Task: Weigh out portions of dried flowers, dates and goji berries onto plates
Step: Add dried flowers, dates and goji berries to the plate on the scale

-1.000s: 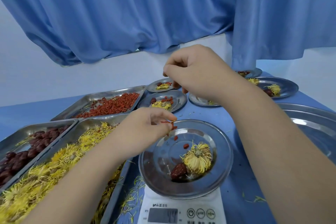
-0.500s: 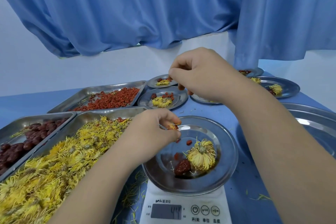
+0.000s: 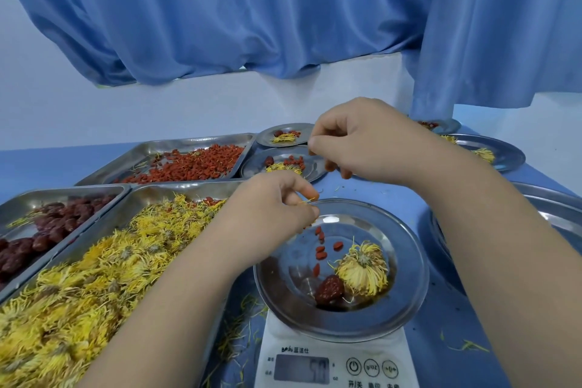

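There are more goji berries [image 3: 321,250] on the plate [image 3: 415,293] than a second ago. A loose string of six or so now runs down its left half, where only two lay, beside the dried flower [image 3: 363,268] and the date [image 3: 329,288]. The plate sits on the scale [image 3: 333,365], whose blurred display seems to have climbed toward 50.

The left grip [image 3: 277,208] hovers over the plate's far-left rim, thumb and forefinger pinched on a yellowish scrap [image 3: 310,198] too small to identify. The right grip [image 3: 368,142] hangs further back above the bench [image 3: 456,324], fingers curled round spare berries [image 3: 330,167], a couple peeping out beneath.

This portion looks close to its weight. It probably needs only a berry or two more or less, then a fresh plate.
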A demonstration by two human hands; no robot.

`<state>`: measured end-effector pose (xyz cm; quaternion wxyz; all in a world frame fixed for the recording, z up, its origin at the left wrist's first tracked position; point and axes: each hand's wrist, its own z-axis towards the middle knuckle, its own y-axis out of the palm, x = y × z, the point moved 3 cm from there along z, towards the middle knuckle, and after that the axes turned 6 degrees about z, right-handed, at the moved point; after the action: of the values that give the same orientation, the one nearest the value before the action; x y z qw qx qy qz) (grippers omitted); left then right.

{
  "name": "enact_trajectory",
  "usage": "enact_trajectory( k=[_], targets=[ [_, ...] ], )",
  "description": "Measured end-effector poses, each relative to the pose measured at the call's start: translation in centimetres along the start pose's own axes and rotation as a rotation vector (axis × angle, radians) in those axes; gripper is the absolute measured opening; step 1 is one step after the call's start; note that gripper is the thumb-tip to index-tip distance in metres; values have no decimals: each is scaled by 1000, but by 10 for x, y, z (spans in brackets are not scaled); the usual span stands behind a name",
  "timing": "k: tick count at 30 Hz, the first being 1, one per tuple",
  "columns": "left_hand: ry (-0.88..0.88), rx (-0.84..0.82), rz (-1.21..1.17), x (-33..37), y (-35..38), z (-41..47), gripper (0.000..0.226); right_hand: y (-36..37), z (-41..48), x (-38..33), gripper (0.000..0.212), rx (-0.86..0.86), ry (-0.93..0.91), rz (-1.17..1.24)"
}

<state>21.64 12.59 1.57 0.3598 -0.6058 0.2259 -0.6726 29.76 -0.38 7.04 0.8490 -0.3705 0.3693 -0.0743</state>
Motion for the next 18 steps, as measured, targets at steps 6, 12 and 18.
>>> enact_trajectory(
  k=[6,12,18],
  targets=[
    [24,-6,-41,-2,-5,2,23,-9,-1,6,19,-1,53,5],
    [78,-48,4,3,-2,0,35,-18,-6,1,18,-16,79,-18],
    [99,-78,-26,4,-6,-1,39,-20,-14,-13,18,-47,82,-88]
  ],
)
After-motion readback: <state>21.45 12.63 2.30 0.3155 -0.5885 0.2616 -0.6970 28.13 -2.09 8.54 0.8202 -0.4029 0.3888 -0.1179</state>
